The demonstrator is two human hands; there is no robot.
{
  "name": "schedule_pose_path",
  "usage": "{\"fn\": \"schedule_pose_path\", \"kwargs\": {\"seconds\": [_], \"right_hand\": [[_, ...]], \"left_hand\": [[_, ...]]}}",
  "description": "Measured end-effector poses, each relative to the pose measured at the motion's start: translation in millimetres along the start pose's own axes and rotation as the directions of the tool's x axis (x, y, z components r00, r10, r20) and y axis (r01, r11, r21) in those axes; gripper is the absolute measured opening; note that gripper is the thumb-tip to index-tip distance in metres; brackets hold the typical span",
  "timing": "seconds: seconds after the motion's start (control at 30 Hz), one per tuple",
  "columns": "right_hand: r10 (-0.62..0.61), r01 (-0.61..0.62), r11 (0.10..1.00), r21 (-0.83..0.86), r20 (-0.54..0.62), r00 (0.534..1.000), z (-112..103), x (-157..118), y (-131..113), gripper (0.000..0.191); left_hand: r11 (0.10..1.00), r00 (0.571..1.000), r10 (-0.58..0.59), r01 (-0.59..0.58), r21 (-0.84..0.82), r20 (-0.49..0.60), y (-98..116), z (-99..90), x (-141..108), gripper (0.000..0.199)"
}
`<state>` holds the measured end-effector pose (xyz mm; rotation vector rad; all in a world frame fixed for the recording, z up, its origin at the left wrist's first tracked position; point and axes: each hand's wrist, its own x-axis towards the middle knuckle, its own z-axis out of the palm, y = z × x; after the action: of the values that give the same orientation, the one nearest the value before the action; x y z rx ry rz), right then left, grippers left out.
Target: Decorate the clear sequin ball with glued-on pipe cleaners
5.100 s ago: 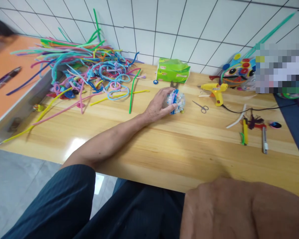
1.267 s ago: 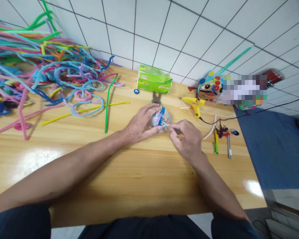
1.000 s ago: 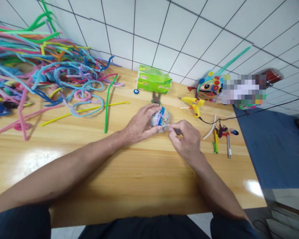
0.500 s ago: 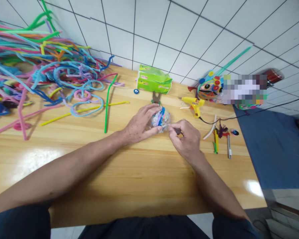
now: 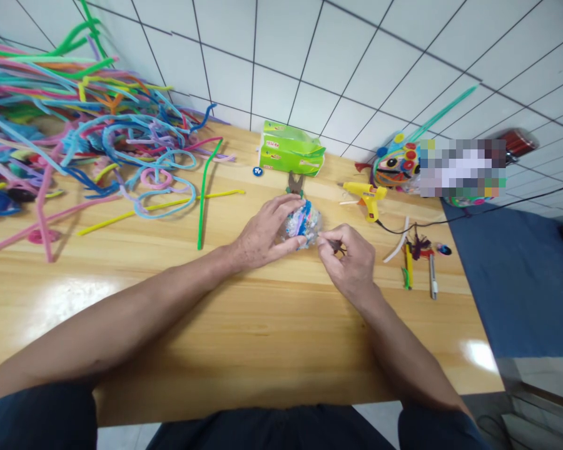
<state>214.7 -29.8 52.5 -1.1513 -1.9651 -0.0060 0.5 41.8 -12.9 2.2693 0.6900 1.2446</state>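
My left hand [image 5: 266, 234] curves its fingers and thumb around the left side of a clear round ball [image 5: 313, 220]. Blue and lilac strips run across the ball, and it has small sparkly bits in it. On the ball's right, my right hand [image 5: 350, 259] pinches a small dark brown piece [image 5: 338, 246] between thumb and forefinger, with thin prongs sticking out past the fingers. The fingertips are right at the ball's edge; whether the piece touches it is hidden. Pliers [image 5: 295, 185] lie just behind the ball, their jaws pointing away from me.
Many coloured pipe cleaners [image 5: 117, 137] heap up at the left. A green tissue pack [image 5: 291, 149] and a blue button [image 5: 258, 171] lie at the back. To the right are a yellow glue gun [image 5: 366, 197] with its cord, a utility knife [image 5: 433, 276] and decorated crafts [image 5: 396, 167].
My right hand has shifted very slightly, and more of the dark piece's thin prongs now show past its fingers. The left hand keeps its place on the ball.
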Motion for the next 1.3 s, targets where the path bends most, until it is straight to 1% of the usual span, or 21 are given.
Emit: {"fn": "schedule_pose_path", "kwargs": {"seconds": [0.23, 0.67, 0.73, 0.97, 1.13, 1.3], "right_hand": [[0.032, -0.032, 0.999, 0.023, -0.006, 0.999, 4, -2, 2, 0.016], [0.056, -0.055, 0.998, 0.037, -0.027, 0.998, 6, -3, 2, 0.015], [0.046, -0.045, 0.998, 0.033, -0.037, 0.998, 6, -3, 2, 0.014], [-0.052, 0.051, 0.998, -0.023, -0.032, 0.998, 5, -5, 1, 0.016], [-0.040, 0.038, 0.996, -0.080, -0.024, 0.999, 7, -8, 5, 0.015], [-0.015, 0.013, 0.999, -0.033, -0.058, 0.998, 12, -10, 8, 0.015]], "left_hand": [[1.000, 1.000, 0.000, 0.000, 0.008, 0.000, 0, -0.3, 0, 0.066], [1.000, 1.000, 0.006, -0.006, 0.003, -0.007, -1, 0.1, 1, 0.065], [1.000, 1.000, 0.013, -0.013, 0.002, -0.009, -1, 0.4, 1, 0.065], [0.999, 1.000, 0.023, -0.023, -0.028, -0.011, -2, 0.2, 0, 0.066], [0.999, 1.000, 0.004, -0.004, -0.031, 0.006, -1, -0.7, 1, 0.067], [0.999, 1.000, -0.021, 0.022, -0.035, 0.015, 0, -1.5, 1, 0.067]]}}
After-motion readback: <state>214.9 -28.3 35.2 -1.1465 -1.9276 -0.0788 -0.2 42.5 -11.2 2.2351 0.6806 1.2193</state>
